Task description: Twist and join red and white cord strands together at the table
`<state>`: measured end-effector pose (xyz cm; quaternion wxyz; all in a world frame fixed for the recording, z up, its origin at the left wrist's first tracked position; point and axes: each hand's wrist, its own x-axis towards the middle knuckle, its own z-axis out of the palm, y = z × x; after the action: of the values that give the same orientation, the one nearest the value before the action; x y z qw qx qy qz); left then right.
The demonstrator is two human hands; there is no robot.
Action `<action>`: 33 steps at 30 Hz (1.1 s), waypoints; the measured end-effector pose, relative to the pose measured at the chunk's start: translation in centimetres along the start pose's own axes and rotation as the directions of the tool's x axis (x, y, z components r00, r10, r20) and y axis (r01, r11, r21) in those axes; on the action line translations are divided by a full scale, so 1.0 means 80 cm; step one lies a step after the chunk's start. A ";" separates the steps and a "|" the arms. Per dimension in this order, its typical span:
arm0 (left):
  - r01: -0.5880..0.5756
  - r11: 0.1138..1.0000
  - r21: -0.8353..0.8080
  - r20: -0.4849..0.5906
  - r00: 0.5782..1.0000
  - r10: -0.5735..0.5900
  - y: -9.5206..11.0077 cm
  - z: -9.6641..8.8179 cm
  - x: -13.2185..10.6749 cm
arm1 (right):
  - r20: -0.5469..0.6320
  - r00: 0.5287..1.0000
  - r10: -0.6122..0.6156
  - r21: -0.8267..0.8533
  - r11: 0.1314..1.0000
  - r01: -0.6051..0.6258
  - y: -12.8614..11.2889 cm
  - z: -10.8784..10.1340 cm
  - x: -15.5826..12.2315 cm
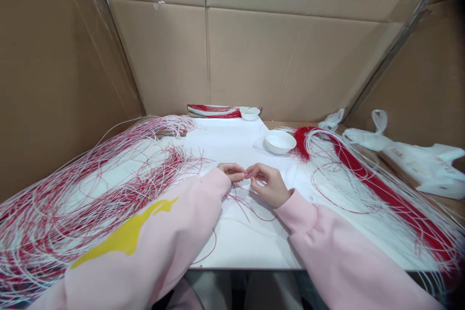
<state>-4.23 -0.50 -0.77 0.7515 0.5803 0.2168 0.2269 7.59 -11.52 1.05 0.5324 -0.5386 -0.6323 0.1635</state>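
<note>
White table | my left hand and right hand pinch a red cord | step: fine cord work, I judge | next move calls for steadiness

There are two hands, one left hand and one right hand, and two pink sleeves. One surface carries two white bowls. Three cardboard walls show, and at least two white plastic bags, their overlap hiding the exact number. The red and white cords are too many to count.
</note>
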 end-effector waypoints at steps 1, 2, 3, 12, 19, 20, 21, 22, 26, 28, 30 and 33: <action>-0.004 1.000 -0.011 0.009 1.000 0.004 0.000 0.000 0.000 | -0.002 1.000 0.002 0.003 1.000 -0.002 0.000 0.000 0.000; -0.009 1.000 -0.023 0.016 1.000 0.009 -0.001 -0.001 0.000 | -0.004 1.000 0.002 0.005 1.000 -0.002 0.000 0.000 0.000; -0.012 0.999 -0.032 0.021 1.000 0.013 -0.001 -0.001 0.000 | -0.006 1.000 0.001 0.008 1.000 -0.001 0.000 0.000 0.000; -0.018 1.000 -0.010 0.025 1.000 0.018 0.000 -0.001 -0.001 | -0.003 1.000 -0.009 0.009 1.000 0.009 -0.001 0.000 0.001; -0.019 1.000 0.019 0.008 1.000 0.019 0.002 0.000 -0.001 | 0.002 1.000 -0.022 -0.002 1.000 0.022 0.002 0.000 0.002; -0.021 1.000 0.022 0.008 1.000 0.021 0.002 -0.001 -0.001 | 0.003 1.000 -0.021 -0.003 1.000 0.021 0.002 0.000 0.001; -0.023 0.999 0.025 0.008 1.000 0.023 0.002 -0.001 -0.001 | 0.002 1.000 -0.022 -0.005 1.000 0.022 0.002 0.000 0.001; -0.025 0.999 0.030 0.008 1.000 0.025 0.002 -0.001 -0.001 | 0.003 1.000 -0.024 -0.009 1.000 0.024 0.001 0.000 0.001; -0.036 0.997 0.063 0.001 0.999 0.036 0.001 -0.002 0.000 | 0.006 0.999 -0.044 -0.024 0.999 0.044 0.000 0.000 0.000; -0.039 0.996 0.079 -0.002 0.999 0.039 0.001 -0.002 0.000 | 0.007 0.999 -0.052 -0.026 0.998 0.052 0.000 0.001 0.000; -0.034 0.996 0.084 -0.001 0.999 0.035 0.001 -0.002 0.000 | 0.008 0.999 -0.054 -0.027 0.998 0.054 0.000 0.001 0.001; -0.023 0.996 0.083 -0.003 1.000 0.023 0.001 -0.002 0.000 | 0.010 0.998 -0.055 -0.025 0.998 0.055 -0.001 0.001 0.002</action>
<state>-4.36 -0.35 -0.71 0.7238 0.6130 0.2207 0.2273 7.49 -11.38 1.11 0.5269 -0.5271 -0.6512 0.1432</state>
